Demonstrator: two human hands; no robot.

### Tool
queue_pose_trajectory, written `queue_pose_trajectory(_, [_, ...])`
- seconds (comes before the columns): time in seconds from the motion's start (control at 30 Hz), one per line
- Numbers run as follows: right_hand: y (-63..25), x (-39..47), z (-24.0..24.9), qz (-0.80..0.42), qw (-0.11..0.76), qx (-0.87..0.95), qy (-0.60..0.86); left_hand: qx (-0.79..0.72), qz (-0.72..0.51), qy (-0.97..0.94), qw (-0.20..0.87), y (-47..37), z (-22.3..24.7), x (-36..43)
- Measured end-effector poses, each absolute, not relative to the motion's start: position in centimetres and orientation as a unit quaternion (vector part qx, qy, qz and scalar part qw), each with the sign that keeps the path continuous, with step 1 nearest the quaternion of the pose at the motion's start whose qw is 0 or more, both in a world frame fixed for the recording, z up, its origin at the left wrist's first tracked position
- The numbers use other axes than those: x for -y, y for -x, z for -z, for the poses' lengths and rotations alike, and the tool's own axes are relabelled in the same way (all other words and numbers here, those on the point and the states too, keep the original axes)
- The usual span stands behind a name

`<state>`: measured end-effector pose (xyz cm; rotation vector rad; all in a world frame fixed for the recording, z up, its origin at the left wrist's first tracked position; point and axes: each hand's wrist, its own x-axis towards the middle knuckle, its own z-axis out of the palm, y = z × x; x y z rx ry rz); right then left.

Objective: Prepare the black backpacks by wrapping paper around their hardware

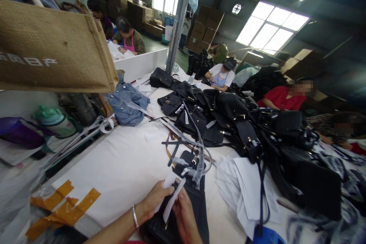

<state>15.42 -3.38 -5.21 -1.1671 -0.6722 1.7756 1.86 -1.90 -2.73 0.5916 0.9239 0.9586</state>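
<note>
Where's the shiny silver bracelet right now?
In the head view, low and left of centre, the silver bracelet is around the person's left wrist, just behind the left hand, which holds a white sheet.

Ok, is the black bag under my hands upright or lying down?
Lying down: the black bag stretches along the white tabletop, beneath your left hand and right hand.
</note>
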Motion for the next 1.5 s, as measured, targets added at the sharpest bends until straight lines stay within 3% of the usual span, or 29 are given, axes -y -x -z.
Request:
queue_pose_trajectory(0.27, [-15.0, 2.6, 5.9, -0.631, 0.442, 0.357, 0.528, -0.493, -0.419, -0.481, 0.591, -2.4, 3.3, 1.9])
queue_pose_trajectory(0.43, [-15.5, 1.9, 4.4, -0.55, 0.405, 0.444, 0.58, -0.44, -0.413, -0.424, 0.676, -2.4, 2.7, 3.1])
queue_pose_trajectory(0.6, [-15.0, 1.8, 3.5, -0.43, 0.393, 0.507, 0.635, -0.436, -0.433, -0.418, 0.669, -2.6, 3.3, 3.4])
queue_pose_trajectory(0.8, [-16.1, 2.0, 2.3, -0.672, 0.394, 0.402, 0.481, -0.445, -0.379, -0.397, 0.708, -2.7, 4.1, 2.9])
queue_pose_trajectory(0.97, [-16.1, 2.7, 2.8, -0.699, 0.425, 0.352, 0.455, -0.407, -0.347, -0.465, 0.705, -1.8, 3.3, 2.6])
queue_pose_trajectory(1.1, [-15.4, 2.9, 3.9, -0.632, 0.469, 0.352, 0.506, -0.416, -0.362, -0.521, 0.651, -2.0, 2.8, 2.9])
queue_pose_trajectory(1.23, [-14.9, 3.0, 3.4, -0.511, 0.442, 0.412, 0.611, -0.436, -0.397, -0.384, 0.711, -3.2, 2.6, 3.2])
queue_pose_trajectory(1.33, [-14.6, 3.0, 2.8, -0.42, 0.424, 0.473, 0.649, -0.456, -0.443, -0.329, 0.698, -3.7, 2.6, 3.3])
queue_pose_trajectory(1.5, [-14.5, 3.2, 2.5, -0.413, 0.425, 0.476, 0.65, -0.494, -0.439, -0.334, 0.672, -3.6, 3.4, 3.2])
